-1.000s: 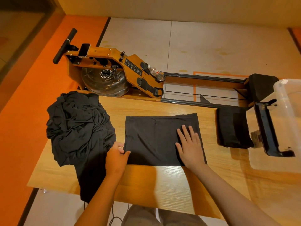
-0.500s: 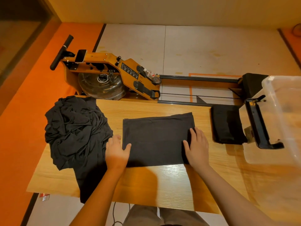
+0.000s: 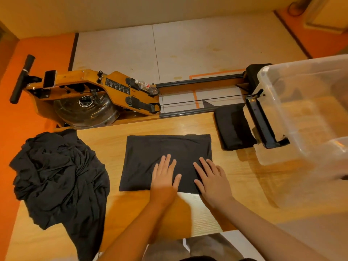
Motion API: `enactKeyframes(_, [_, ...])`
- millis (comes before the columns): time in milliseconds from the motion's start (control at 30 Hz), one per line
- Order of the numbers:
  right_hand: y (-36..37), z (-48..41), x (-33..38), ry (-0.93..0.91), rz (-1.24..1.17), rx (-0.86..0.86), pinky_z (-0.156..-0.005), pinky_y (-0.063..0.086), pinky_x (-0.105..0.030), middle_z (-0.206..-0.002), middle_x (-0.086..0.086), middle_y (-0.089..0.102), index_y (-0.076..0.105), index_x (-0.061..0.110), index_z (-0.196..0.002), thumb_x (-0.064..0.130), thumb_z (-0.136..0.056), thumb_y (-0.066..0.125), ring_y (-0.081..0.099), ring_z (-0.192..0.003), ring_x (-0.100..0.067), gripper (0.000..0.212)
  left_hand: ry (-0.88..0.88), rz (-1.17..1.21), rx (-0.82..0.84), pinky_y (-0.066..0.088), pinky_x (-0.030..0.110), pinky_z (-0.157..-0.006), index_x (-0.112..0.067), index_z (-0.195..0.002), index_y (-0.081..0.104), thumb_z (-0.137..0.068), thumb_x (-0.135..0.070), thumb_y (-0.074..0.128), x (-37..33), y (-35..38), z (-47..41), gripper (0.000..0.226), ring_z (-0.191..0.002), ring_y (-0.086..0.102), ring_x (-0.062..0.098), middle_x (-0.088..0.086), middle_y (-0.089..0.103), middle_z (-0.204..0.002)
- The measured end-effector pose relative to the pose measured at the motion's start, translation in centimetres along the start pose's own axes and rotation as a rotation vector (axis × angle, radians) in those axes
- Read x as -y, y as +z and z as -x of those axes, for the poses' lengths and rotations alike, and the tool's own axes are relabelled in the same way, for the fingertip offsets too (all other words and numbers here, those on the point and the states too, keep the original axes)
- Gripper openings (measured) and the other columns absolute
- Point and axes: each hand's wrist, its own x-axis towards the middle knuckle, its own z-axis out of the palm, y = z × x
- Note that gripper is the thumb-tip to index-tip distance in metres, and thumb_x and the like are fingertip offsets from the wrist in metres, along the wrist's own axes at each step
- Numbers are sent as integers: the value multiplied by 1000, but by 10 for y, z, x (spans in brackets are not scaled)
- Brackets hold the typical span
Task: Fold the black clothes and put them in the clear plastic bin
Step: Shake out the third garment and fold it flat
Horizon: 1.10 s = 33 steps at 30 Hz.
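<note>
Leftmost, a loose heap of black clothes (image 3: 56,178) lay crumpled on the left end of the wooden table (image 3: 111,144), one part hanging over the near edge, no hand on it. Beyond the table's far edge stood a rowing machine (image 3: 84,95) on the floor. At table centre lay the folded black garment (image 3: 165,149), a flat rectangle with its long axis running left to right. Both hands sat on its near right portion. The left hand (image 3: 164,178) lay palm down, fingers straight and slightly spread, pressing the cloth and gripping nothing. The right hand (image 3: 212,179), just beside it, was equally flat and empty, over the garment's near right corner. The garment's left half was bare of hands. Right of the garment, apart from it, a small folded black stack (image 3: 233,127) rested at the far side of the table, touching or nearly touching the clear plastic bin (image 3: 305,110); contact could not be told. The bin stood at the table's right end, seemingly with no clothes inside. Judgement: smoothing step, with perhaps one more fold across the long axis. The bin lay rightward and slightly far of the hands, with the right hand nearer it and the left hand nearer the free left edge.
</note>
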Motion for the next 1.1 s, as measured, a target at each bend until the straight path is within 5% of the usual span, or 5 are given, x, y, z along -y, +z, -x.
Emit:
enactKeyframes(200, [2, 24, 28, -114, 21, -77, -87, 50, -38, -120, -7, 63, 63, 20, -124, 47, -91, 34, 60, -104, -25, 52, 249, -81, -168, 4, 28, -117, -19, -125, 61, -100, -26, 44, 29, -53, -32, 31, -142, 31, 14, -3, 45, -148])
enactKeyframes(433, [2, -20, -10, -382, 82, -21, -116, 13, -40, -157, -1, 27, 32, 21, -149, 44, -97, 31, 21, -147, -23, 57, -13, -58, -168, 27, 43, -112, -11, -144, 43, -91, -40, 42, 4, 21, 25, 60, -140, 36, 25, 9, 42, -150])
enactKeyframes(733, [24, 24, 10, -233, 31, -8, -115, 14, -39, -157, -7, 27, 28, 20, -150, 61, -97, 21, 19, -145, -23, 68, 261, -339, -110, -3, 35, -118, -18, -152, 14, -89, -39, 30, 49, 4, 15, 69, -149, 8, 20, 4, 16, -160])
enactKeyframes(933, [24, 29, 3, -422, 87, 38, -115, 14, -42, -158, -7, 25, 30, 15, -151, 73, -91, 29, 14, -148, -23, 83, 212, -214, -145, 36, 43, -113, -13, -150, 29, -90, -53, 51, 32, 37, 62, 75, -143, 31, 23, 7, 33, -155])
enactKeyframes(1100, [26, 39, -2, -438, 54, 81, -116, 12, -42, -160, -8, 19, 23, 15, -153, 79, -87, 29, 8, -149, -23, 92, 176, -219, -137, 25, 42, -118, -13, -151, 27, -93, -63, 38, 27, 47, 73, 77, -147, 21, 23, 7, 26, -158])
